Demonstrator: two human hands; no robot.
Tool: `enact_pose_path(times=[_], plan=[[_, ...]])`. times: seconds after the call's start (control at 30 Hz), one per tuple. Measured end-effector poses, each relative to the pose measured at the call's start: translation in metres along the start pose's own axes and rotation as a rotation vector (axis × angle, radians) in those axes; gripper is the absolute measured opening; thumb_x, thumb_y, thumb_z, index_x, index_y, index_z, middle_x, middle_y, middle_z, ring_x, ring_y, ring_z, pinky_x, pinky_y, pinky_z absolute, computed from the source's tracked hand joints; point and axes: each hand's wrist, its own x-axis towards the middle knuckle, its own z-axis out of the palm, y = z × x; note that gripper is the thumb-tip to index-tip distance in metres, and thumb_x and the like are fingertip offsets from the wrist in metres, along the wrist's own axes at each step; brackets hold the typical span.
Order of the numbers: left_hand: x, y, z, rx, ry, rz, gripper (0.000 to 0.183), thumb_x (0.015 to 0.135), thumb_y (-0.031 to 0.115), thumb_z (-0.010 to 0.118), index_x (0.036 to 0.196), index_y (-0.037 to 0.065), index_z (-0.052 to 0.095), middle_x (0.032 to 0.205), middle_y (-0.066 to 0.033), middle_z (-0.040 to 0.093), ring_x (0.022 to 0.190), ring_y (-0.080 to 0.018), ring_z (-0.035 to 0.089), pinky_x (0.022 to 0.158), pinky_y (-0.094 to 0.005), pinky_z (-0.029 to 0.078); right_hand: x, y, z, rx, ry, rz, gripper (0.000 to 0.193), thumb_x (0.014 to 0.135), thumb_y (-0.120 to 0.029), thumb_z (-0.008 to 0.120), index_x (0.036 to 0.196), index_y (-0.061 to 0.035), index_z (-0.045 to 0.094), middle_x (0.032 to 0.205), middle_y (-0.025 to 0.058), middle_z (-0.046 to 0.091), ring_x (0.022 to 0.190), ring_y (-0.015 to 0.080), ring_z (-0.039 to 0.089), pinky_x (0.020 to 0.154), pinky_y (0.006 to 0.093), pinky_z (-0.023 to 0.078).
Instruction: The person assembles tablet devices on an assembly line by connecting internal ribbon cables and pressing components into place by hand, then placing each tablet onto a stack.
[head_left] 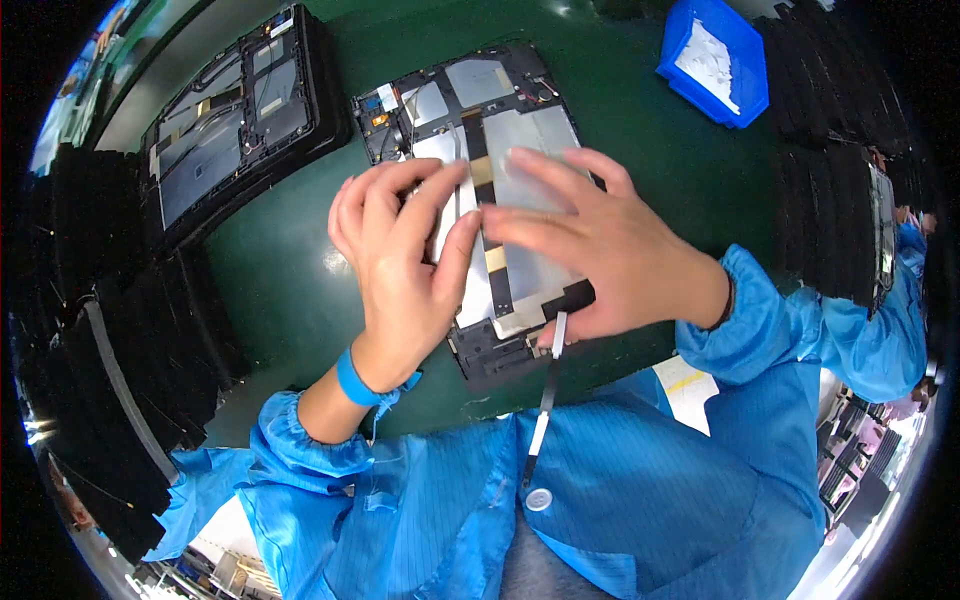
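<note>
A flat electronic panel (pixel 535 135) with a black frame and silver metal sheets lies face up and slightly slanted beneath both hands, its far end showing beyond the fingertips of the left hand (pixel 395 240) and right hand (pixel 605 245). A flat black ribbon (pixel 502 287) with tan patches runs lengthwise over the metal between them. A narrow black-and-white strip (pixel 542 420) slants down from the right thumb.

Glare on tabletop (pixel 300 300), right hand (pixel 618 250) blurred
</note>
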Motion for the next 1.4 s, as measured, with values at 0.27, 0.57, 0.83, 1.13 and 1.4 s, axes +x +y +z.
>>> enact_pose_path(times=[0.27,0.57,0.83,1.13,1.4], plan=[[-0.027,0.017,-0.019,-0.083,-0.026,0.293,0.028,0.063,0.013,0.074,0.09,0.018,0.071,0.089,0.0039,0.063,0.092,-0.0181,0.055,0.1,-0.0429,0.027,-0.035,-0.01,0.017,0.013,0.214,-0.085,0.051,0.059,-0.024,0.077,0.107,-0.0131,0.063,0.116,0.0047,0.06,0.119,0.027,0.049,0.095,0.0438,0.033],[-0.034,0.033,-0.022,-0.072,-0.014,0.64,0.028,0.064,0.02,0.068,0.091,0.027,0.072,0.092,0.0108,0.061,0.092,-0.0108,0.052,0.097,-0.0377,0.023,-0.036,-0.017,0.031,0.082,0.493,-0.06,0.023,0.063,-0.011,0.074,0.085,-0.0127,0.069,0.081,-0.0014,0.063,0.086,0.0195,0.058,0.074,0.0342,0.041],[-0.029,0.039,-0.01,0.107,0.115,0.725,0.015,0.067,0.017,0.067,0.081,0.02,0.07,0.081,0.0075,0.06,0.078,-0.0081,0.055,0.087,-0.0282,0.035,-0.038,-0.018,0.015,0.269,0.434,-0.004,0.014,0.069,-0.01,0.071,0.083,-0.0112,0.069,0.081,0.0,0.065,0.083,0.0196,0.058,0.073,0.0329,0.041],[-0.027,0.045,-0.016,0.001,0.028,0.857,0.015,0.07,0.017,0.067,0.084,0.02,0.072,0.084,0.0071,0.063,0.087,-0.0104,0.059,0.095,-0.0331,0.033,-0.04,0.004,0.002,0.377,0.619,0.24,0.005,0.075,0.0,0.069,0.079,-0.0029,0.067,0.082,0.0077,0.067,0.07,0.0172,0.061,0.067,0.029,0.045],[0.013,0.036,-0.008,-0.203,-0.123,0.115,0.011,0.069,0.011,0.075,0.08,0.014,0.072,0.072,0.0021,0.062,0.073,-0.0156,0.055,0.097,-0.0393,0.03,-0.053,0.098,-0.067,-0.888,0.782,0.396,0.018,0.077,-0.011,0.069,0.094,-0.0075,0.068,0.097,0.0078,0.066,0.085,0.0265,0.06,0.076,0.0356,0.046]])
